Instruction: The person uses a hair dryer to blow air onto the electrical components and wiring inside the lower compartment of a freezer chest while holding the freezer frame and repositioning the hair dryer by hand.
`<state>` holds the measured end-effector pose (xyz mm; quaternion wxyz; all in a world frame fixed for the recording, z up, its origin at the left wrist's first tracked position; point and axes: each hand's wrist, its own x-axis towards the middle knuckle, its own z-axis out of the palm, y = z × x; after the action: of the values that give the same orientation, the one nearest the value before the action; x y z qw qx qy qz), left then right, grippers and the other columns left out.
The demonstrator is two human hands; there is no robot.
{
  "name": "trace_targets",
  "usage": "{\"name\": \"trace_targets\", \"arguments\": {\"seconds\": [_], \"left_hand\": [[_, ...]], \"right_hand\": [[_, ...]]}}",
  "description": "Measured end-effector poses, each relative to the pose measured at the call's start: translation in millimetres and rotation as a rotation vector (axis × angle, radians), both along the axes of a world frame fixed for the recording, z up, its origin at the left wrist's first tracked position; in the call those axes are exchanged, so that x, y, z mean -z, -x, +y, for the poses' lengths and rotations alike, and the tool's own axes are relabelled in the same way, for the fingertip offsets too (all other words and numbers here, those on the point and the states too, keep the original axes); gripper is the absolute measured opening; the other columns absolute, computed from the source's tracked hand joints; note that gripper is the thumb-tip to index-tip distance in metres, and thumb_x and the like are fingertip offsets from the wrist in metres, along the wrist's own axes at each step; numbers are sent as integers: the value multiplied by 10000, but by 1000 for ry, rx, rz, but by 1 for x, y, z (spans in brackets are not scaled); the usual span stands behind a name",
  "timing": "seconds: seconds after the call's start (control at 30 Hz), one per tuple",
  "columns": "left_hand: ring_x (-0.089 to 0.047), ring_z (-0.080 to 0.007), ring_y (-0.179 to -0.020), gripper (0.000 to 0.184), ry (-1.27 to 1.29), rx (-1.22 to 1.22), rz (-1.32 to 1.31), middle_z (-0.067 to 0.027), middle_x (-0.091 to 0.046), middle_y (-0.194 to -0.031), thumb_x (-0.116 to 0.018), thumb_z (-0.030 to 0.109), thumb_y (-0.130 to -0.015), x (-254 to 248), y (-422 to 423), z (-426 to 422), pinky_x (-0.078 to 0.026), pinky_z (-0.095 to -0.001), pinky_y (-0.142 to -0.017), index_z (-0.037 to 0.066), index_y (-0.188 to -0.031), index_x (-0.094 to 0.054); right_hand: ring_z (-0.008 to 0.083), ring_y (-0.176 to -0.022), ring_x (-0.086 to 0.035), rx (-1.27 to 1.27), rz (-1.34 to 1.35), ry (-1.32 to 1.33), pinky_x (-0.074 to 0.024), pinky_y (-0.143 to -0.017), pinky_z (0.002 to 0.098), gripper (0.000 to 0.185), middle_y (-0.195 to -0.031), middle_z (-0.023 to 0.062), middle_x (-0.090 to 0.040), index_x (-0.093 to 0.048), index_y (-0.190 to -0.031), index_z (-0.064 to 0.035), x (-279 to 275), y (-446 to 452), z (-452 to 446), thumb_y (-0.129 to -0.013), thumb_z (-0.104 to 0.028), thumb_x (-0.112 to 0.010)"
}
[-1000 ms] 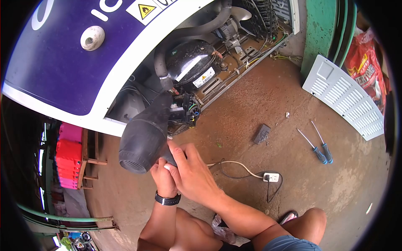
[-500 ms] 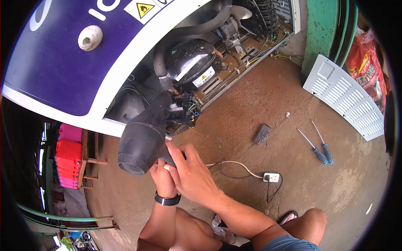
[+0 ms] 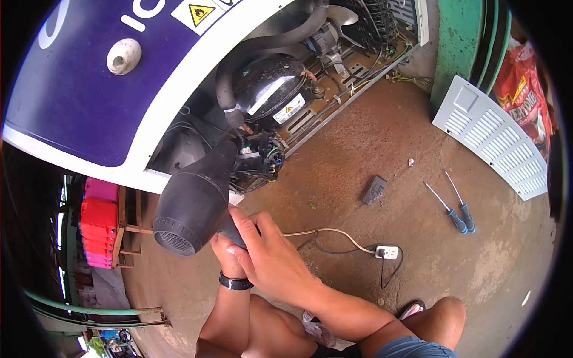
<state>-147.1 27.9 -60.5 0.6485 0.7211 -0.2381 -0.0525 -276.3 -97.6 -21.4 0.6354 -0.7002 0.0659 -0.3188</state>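
Note:
A black hair dryer (image 3: 194,206) is held by its handle in both of my hands, its nozzle facing the open machine bay of a blue and white freezer cabinet (image 3: 89,101). My left hand (image 3: 230,258), with a watch at the wrist, closes low around the handle, partly hidden. Over the handle's side wraps my right hand (image 3: 271,253), closed as well. Just beyond the nozzle is a cluster of wired electrical parts (image 3: 256,156), beside a shiny black compressor (image 3: 268,89). No contact between nozzle and parts can be made out.
On the floor lie two screwdrivers (image 3: 456,219), a small dark box (image 3: 374,190) and a white extension socket (image 3: 387,252) with a plug and cords. A vented grey panel (image 3: 492,137) leans at right. Red and pink stacked items (image 3: 98,221) stand left.
The hair dryer has shifted slightly left and down, away from the wired parts. Both hands moved with it, still gripping the handle.

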Motion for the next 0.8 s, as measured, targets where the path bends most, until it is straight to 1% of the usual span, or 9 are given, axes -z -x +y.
{"name": "trace_targets", "arguments": {"seconds": [0.1, 0.13, 0.17, 0.23, 0.27, 0.3, 0.37, 0.47, 0.8], "left_hand": [[-670, -190, -1061, 303, 203, -168, 169, -126, -663, -1241, -573, 155, -1039, -20, 18, -34, -558, -343, -867, 25, -1313, -567], [-619, -204, -1214, 409, 174, -108, 179, -129, -607, -1373, -548, 107, -1051, -23, 18, -32, -520, -369, -1008, 41, -1446, -469], [-619, -204, -1214, 409, 176, -115, 174, -129, -607, -1373, -548, 107, -1051, -24, 18, -36, -520, -369, -1008, 41, -1446, -469], [-548, -216, -1317, 526, 237, -165, 123, -113, -549, -1464, -530, 43, -1040, -22, 15, -43, -430, -406, -1135, 56, -1542, -373], [-447, -240, -1433, 611, 239, -136, 140, -113, -446, -1575, -507, 22, -1045, -16, 7, -37, -319, -429, -1225, 76, -1608, -275], [-374, -267, -1502, 646, 205, -92, 88, -127, -348, -1646, -513, 58, -1059, -15, 6, -37, -293, -442, -1244, 83, -1637, -226], [-414, -244, -1451, 586, 153, -187, 68, -84, -393, -1597, -511, 100, -1069, -17, 10, -42, -354, -425, -1190, 103, -1612, -290], [-339, -254, -1521, 632, 139, -213, 59, -108, -313, -1671, -499, 101, -1072, -21, 10, -43, -307, -433, -1211, 106, -1651, -244], [-333, -255, -1532, 652, 102, -165, 25, -112, -319, -1691, -501, 160, -1067, -20, 4, -39, -281, -468, -1208, 91, -1662, -243]], "right_hand": [[421, -995, -623, 16, 9, -37, -543, -848, 482, 629, -1173, 228, -527, -379, -1566, 1, -1, 3, -12, -1031, -202, -639], [421, -995, -623, 15, 7, -37, -543, -848, 482, 629, -1173, 228, -527, -379, -1566, 1, -3, 6, -17, -1031, -202, -639], [427, -1026, -625, 9, 26, -64, -541, -864, 480, 629, -1206, 245, -537, -376, -1561, 17, -7, 10, -23, -1035, -207, -637], [433, -1056, -628, -26, 34, -85, -539, -879, 478, 631, -1239, 262, -546, -374, -1557, 34, -7, 11, -30, -1039, -213, -635], [450, -1079, -633, 0, 7, -98, -536, -913, 492, 635, -1267, 274, -546, -366, -1564, 30, -6, 11, -33, -1048, -242, -617], [468, -1101, -638, 25, -19, -110, -533, -947, 507, 640, -1294, 286, -546, -359, -1572, 27, -4, 10, -36, -1058, -271, -598], [469, -1199, -625, 8, -22, -118, -517, -1000, 495, 627, -1382, 314, -544, -372, -1558, 40, 0, 9, -41, -1062, -271, -596], [427, -1245, -631, -86, -22, -371, -485, -1050, 455, 589, -1368, 286, -606, -402, -1538, 27, 11, 4, -43, -1057, -253, -595], [263, -1140, -644, -236, -120, -630, -494, -1009, 404, 608, -1276, 201, -642, -401, -1549, 4, 26, -15, -27, -1054, -275, -619]]}}
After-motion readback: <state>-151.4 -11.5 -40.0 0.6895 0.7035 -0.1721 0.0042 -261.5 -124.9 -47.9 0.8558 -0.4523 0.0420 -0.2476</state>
